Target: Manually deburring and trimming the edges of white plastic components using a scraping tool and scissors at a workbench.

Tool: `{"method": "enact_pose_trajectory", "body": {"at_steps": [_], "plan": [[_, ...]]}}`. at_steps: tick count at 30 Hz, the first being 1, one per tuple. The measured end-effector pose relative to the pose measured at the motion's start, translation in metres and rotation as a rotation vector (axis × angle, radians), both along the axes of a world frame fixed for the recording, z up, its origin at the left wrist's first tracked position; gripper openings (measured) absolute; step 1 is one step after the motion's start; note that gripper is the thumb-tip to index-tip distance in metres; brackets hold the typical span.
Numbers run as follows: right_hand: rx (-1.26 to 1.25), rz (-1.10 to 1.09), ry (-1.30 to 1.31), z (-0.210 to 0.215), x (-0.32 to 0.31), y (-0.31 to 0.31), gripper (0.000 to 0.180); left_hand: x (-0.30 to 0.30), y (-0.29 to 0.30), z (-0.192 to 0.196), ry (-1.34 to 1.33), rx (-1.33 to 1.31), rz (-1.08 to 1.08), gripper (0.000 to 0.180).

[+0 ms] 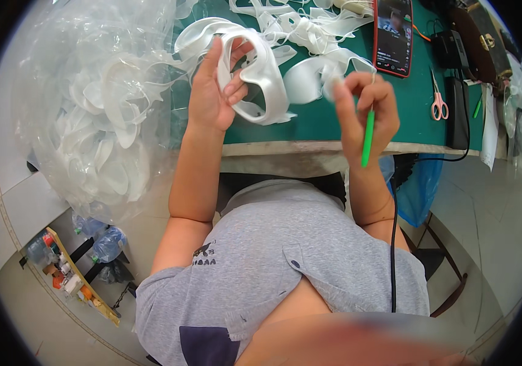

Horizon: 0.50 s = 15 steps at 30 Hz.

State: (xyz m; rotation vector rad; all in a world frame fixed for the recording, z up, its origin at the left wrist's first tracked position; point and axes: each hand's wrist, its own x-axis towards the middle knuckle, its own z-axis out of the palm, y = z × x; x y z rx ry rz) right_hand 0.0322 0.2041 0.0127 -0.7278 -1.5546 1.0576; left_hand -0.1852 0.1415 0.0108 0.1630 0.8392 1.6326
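Observation:
My left hand is closed on a white, goggle-shaped frame, a soft-looking band with a large opening. The fingers pass through the opening, and the frame is held up over the near part of the green table. To its right, my right hand is raised with curled fingers around a slim tool with a bright green handle. The handle points down toward me; the tool's working end is hidden or blurred at the fingertips. A smooth white curved piece lies on the table between the hands.
A large clear plastic bag of white pieces stands at the left. White strips heap at the back of the green table. A red-cased phone, pink-handled scissors, a black cable and a brown case are at the right.

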Motion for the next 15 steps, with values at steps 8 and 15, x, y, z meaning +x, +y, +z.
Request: {"method": "enact_pose_trajectory", "body": {"at_steps": [8,15], "plan": [[0.145,-0.092,-0.202,0.007,-0.014,0.036,0.026,0.022,-0.009,0.014,0.341,-0.002,0.019,0.031],[0.286,0.328,-0.019,0.016,-0.02,0.025,0.026,0.033,-0.02,0.029,0.362,0.086,0.04,0.038]]}}
